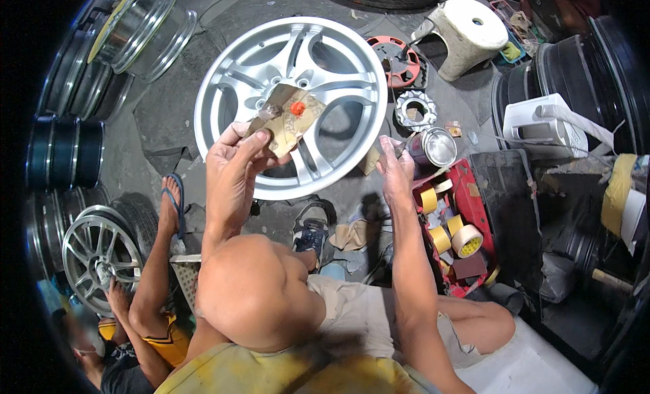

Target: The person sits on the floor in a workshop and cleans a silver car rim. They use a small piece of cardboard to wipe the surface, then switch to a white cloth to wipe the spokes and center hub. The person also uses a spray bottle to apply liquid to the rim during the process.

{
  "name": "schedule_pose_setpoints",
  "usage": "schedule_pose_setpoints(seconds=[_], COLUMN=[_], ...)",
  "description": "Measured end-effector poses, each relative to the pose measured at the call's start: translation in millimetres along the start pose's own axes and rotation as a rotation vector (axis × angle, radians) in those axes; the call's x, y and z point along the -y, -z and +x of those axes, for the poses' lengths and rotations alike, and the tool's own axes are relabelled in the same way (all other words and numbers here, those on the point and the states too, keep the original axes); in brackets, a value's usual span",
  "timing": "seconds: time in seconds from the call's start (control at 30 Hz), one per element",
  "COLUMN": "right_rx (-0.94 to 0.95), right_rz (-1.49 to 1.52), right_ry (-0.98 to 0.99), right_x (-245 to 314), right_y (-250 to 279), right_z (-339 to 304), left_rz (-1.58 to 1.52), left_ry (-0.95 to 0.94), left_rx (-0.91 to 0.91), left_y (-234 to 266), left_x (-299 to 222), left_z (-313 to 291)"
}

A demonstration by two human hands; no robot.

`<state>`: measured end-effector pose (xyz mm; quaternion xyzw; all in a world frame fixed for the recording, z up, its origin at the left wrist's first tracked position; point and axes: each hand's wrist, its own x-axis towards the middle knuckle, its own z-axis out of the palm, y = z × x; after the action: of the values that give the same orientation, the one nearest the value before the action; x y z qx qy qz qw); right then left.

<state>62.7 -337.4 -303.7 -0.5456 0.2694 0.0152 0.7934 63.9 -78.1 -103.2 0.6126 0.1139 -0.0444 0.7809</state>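
The left hand [233, 167] is closed on a folded brown sheet [288, 131] bearing an orange blob [297, 108], held over the lower part of the silver wheel [345, 96] at upper centre. The right hand [396, 167], right of centre, has its fingers bunched just beside a dark can [421, 149]; whether it grips anything I cannot tell.

Grey floor [159, 119] shows between the wheel's left edge and the stacked rims [68, 150] at the left of the frame. On the wheel's right, room is tighter: a red reel [396, 62] sits close to its edge, with a patterned ring [428, 109] below it.

The can has a silvery round top; its contents cannot be made out. Below it, at right, a red crate [467, 180] holds yellow tape rolls [467, 240] and a dark red block [469, 267]. A blue-edged basket [518, 54] at upper right contains mixed small items.
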Motion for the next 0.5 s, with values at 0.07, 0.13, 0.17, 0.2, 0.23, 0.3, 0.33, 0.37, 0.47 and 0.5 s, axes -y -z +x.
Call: schedule_pose_setpoints(seconds=[0.07, 0.13, 0.17, 0.2, 0.23, 0.3, 0.33, 0.37, 0.47, 0.5], right_rx=[-0.016, -0.055, -0.046, -0.038, -0.03, -0.019, 0.001, 0.019, 0.076, 0.085], right_rz=[0.026, 0.099, 0.116, 0.133, 0.15, 0.214, 0.221, 0.231, 0.266, 0.261], right_ry=[-0.028, -0.035, -0.03, -0.025, -0.021, -0.056, -0.065, -0.069, -0.105, -0.113], right_x=[4.5, 8.1, 8.8, 10.2, 10.7, 21.1, 23.6, 27.7, 35.8, 38.0], right_y=[-7.3, -17.2, -16.7, -15.1, -14.1, -20.4, -20.0, -18.8, -18.0, -15.1], right_z=[-0.4, 0.9, 3.8, 6.6, 8.9, 15.4, 19.7, 25.4, 47.6, 55.0], left_rz=[-0.006, -0.026, -0.041, -0.038, -0.058, -0.098, -0.106, -0.114, -0.124, -0.135], left_ry=[-0.004, -0.005, -0.005, 0.001, -0.003, -0.018, -0.014, -0.013, -0.013, -0.005], left_rx=[0.007, -0.009, -0.015, -0.031, -0.034, -0.038, -0.045, -0.045, -0.056, -0.054], left_y=[12.9, 23.0, 25.9, 26.6, 29.1, 34.5, 37.8, 39.8, 47.2, 50.0], left_x=[1.8, 3.5, 5.0, 2.5, 1.9, 0.6, 1.3, 0.7, -5.0, -3.1], left_z=[2.1, 1.6, 0.8, -0.4, 0.0, -1.3, -2.8, -3.4, -7.3, -7.0])
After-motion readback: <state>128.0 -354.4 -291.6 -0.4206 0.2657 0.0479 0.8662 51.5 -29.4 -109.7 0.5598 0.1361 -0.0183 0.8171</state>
